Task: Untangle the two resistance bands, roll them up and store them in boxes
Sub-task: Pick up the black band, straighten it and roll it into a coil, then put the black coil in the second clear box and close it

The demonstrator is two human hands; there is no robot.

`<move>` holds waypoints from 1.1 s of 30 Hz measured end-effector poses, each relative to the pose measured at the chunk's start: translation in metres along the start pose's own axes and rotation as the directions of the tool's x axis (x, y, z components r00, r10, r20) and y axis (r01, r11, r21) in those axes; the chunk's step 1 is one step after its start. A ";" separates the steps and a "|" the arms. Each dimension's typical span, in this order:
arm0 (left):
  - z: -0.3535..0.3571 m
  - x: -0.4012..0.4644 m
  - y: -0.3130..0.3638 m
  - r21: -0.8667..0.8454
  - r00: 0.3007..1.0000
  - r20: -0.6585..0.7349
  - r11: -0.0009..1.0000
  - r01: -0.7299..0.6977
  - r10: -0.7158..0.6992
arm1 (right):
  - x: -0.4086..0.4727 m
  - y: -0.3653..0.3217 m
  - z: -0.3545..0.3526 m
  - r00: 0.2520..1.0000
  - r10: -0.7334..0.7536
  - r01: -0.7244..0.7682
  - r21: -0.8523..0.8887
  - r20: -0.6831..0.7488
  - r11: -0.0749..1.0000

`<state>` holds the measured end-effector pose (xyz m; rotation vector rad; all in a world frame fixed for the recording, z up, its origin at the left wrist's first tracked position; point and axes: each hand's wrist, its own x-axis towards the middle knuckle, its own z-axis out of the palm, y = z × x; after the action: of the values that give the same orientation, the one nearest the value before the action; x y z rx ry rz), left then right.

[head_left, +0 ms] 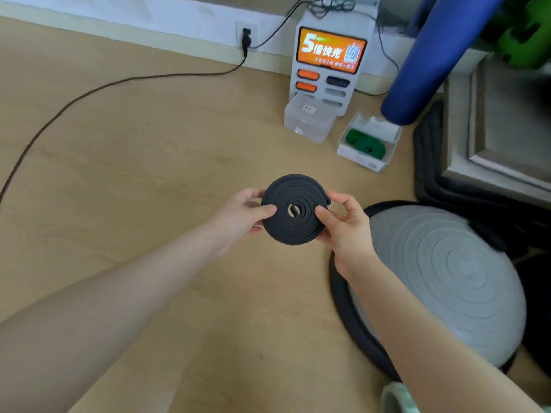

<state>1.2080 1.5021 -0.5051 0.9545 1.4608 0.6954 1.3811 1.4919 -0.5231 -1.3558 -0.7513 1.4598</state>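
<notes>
Black resistance band (295, 209): rolled into a flat coil, held above the floor (149, 162); left hand (240, 214) and right hand (346, 225) pinch opposite edges. Beyond, right: open clear box (368, 143) holding the rolled green band (365, 143). Beside it: closed clear box (308, 120).

Rolled band (295, 209) held between my left hand (238, 217) and right hand (347, 226), above the floor (149, 144). Ahead right, open box (368, 143) on floor with second band (365, 143) inside; closed box (308, 120) just left of it, charging station (328, 61) behind. Balance dome (441, 281) right of my hands.
</notes>
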 end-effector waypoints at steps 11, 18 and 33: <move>-0.015 0.051 0.112 0.159 0.981 -0.022 0.970 -0.186 0.192 | 0.070 -0.082 0.016 1.000 -0.009 0.010 0.059 -0.012 0.998; -0.059 0.225 0.127 0.206 0.973 0.194 0.965 -0.164 0.124 | 0.206 -0.075 0.056 0.985 -0.023 0.032 0.054 -0.170 0.998; -0.084 0.485 0.148 0.429 0.750 0.661 0.810 -0.401 0.021 | 0.414 -0.039 0.119 0.993 0.087 -0.108 -0.312 -0.080 0.944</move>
<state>1.1658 2.0034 -0.6083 1.6513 0.9320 0.0487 1.3123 1.9082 -0.6173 -1.6967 -0.9152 1.4054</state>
